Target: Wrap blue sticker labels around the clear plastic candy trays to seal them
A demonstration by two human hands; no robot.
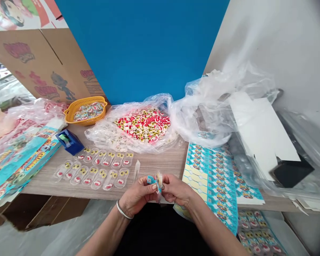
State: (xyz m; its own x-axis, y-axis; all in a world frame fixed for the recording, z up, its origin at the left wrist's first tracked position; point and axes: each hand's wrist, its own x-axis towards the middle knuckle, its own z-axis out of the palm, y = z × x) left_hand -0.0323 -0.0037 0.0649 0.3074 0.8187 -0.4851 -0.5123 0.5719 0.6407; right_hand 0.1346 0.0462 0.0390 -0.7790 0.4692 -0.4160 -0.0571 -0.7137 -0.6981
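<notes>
**Operator:** What do I have hold of?

**Spotter:** Your left hand (137,195) and right hand (177,190) meet low in view, over the table's near edge. The fingers (150,185) of both are almost closed, pinching a small clear packet (159,181) from either side, with a blue printed tag (152,180) at its left. A silver bangle (124,210) sits on your left wrist.

**Operator:** Where's the risk?

**Spotter:** At the pinch, I'd judge. The clear film looks slick, so a slight loosening could drop the packet. Uneven pull between your hands could crease or tear the tag.

**Operator:** And right around my fingers?

**Spotter:** Just ahead lies a loose clear strip (136,170) on the wooden tabletop (160,163). Ahead and left, clear blister trays (53,179) hold yellow-and-red pieces. A wide left elbow could nudge them. To the right, teal printed card sheets (210,177) run under your right forearm and could shift with it.

**Operator:** Farther out?

**Spotter:** Straight ahead, a heap of red, white and yellow pieces (142,125) rests on a plastic bag (102,137). Past the trays sit a blue tape dispenser (69,142) and a yellow basket (69,116). The strip sits between your fingers and the trays.
</notes>
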